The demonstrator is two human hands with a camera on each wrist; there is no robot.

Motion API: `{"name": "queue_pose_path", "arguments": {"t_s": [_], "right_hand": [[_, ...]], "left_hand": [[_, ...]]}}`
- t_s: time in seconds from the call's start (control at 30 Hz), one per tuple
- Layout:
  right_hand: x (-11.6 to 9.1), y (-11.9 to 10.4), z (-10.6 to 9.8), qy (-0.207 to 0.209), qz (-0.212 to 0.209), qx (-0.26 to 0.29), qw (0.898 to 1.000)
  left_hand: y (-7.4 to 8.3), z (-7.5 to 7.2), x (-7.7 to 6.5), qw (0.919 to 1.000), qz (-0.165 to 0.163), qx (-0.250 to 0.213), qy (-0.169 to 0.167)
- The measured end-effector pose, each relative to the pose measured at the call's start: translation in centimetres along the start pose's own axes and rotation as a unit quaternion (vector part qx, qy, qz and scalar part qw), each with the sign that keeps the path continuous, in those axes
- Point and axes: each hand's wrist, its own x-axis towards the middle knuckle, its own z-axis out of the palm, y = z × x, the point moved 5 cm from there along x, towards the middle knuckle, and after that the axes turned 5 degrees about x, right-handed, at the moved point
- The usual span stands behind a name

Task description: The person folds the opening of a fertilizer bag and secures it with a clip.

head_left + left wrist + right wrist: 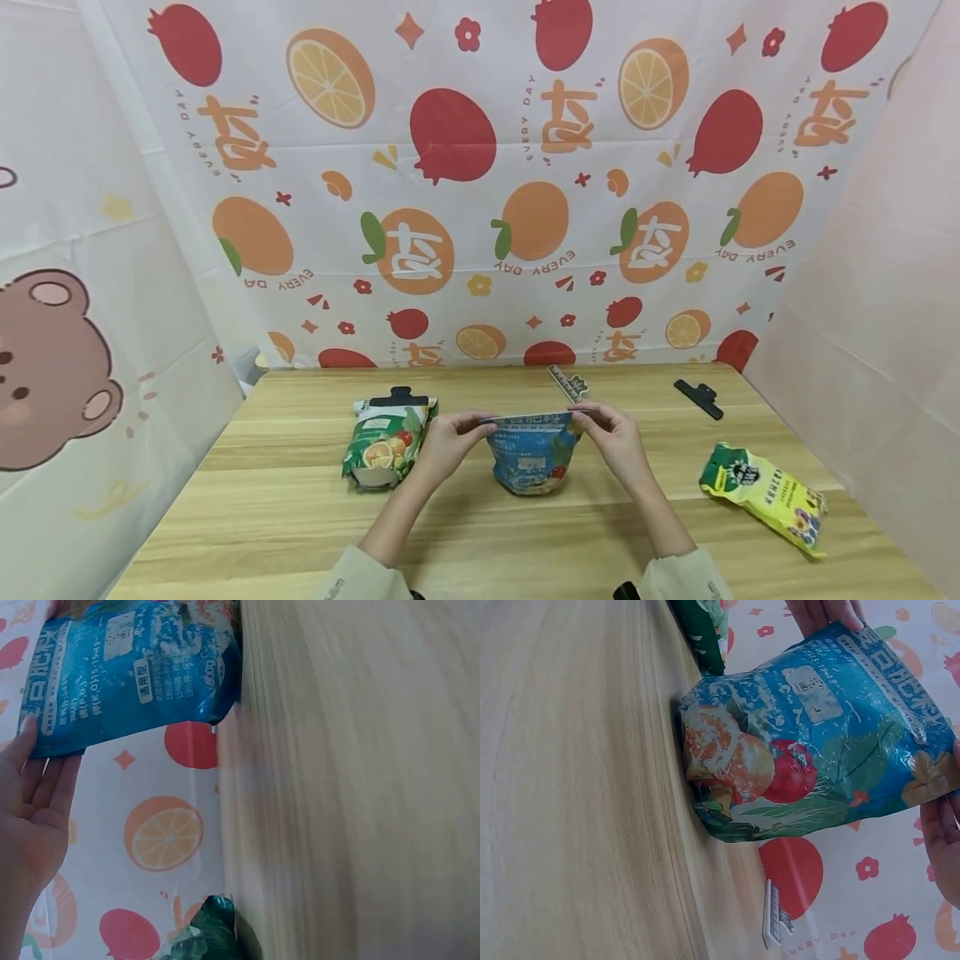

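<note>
A blue bag printed with fruit and vegetables stands upright on the table, between my two hands. My left hand pinches one top corner of the bag, thumb on the near face and fingers behind. The opposite top corner is pinched by my right hand. Between them the top edge is stretched straight. The right wrist view shows the blue bag with its bottom resting on the wood, its printed front wrinkled. In the left wrist view the left hand holds the corner of the blue bag.
To the left lies a green bag with a black clip on its top. A decorated white clip lies behind the blue bag. At right are another black clip and a yellow-green bag. A patterned curtain hangs behind the table.
</note>
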Motion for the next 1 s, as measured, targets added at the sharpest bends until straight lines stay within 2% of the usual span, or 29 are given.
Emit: {"name": "queue_pose_path", "arguments": {"t_s": [0.1, 0.17, 0.2, 0.27, 0.37, 0.43, 0.5, 0.53, 0.6, 0.7, 0.87, 1.0], "right_hand": [[-0.1, -0.5, 0.2, 0.002, -0.024, -0.025, 0.999], [-0.1, -0.8, 0.4, 0.003, -0.074, -0.072, 0.995], [0.0, -0.8, 0.6, 0.004, -0.104, -0.105, 0.989], [0.0, -0.9, 1.1, 0.006, -0.176, -0.179, 0.968], [0.0, -0.8, 2.0, 0.011, -0.279, -0.274, 0.92], [-0.2, -1.6, 2.9, 0.009, -0.323, -0.311, 0.894], [-0.4, -2.0, 3.7, 0.006, -0.351, -0.332, 0.876], [-0.4, -2.2, 4.1, 0.005, -0.357, -0.338, 0.871], [-0.5, -2.3, 4.7, 0.006, -0.363, -0.342, 0.867], [-0.5, -2.2, 5.2, 0.019, -0.363, -0.343, 0.866], [-0.4, -1.6, 5.4, 0.045, -0.358, -0.322, 0.875], [-0.3, -1.3, 5.4, 0.061, -0.358, -0.296, 0.883]], "left_hand": [[0.5, 0.1, 0.2, 0.9995, 0.02, 0.025, 0.004], [1.3, 0.1, 0.4, 0.9976, 0.039, 0.058, 0.005], [1.7, 0.1, 0.5, 0.9955, 0.052, 0.079, 0.006], [2.6, 0.3, 0.7, 0.9894, 0.075, 0.125, 0.007], [3.6, 0.8, 1.0, 0.9769, 0.104, 0.186, 0.005], [4.2, 1.2, 1.2, 0.9682, 0.126, 0.216, -0.001], [4.6, 1.6, 1.3, 0.961, 0.146, 0.235, -0.003], [4.8, 1.8, 1.4, 0.9579, 0.155, 0.241, 0.0], [5.0, 2.1, 1.6, 0.9532, 0.169, 0.25, 0.009], [5.1, 2.5, 1.6, 0.9482, 0.183, 0.259, 0.022], [5.0, 2.6, 1.4, 0.9338, 0.211, 0.283, 0.059], [5.1, 2.6, 1.2, 0.9248, 0.237, 0.284, 0.09]]}}
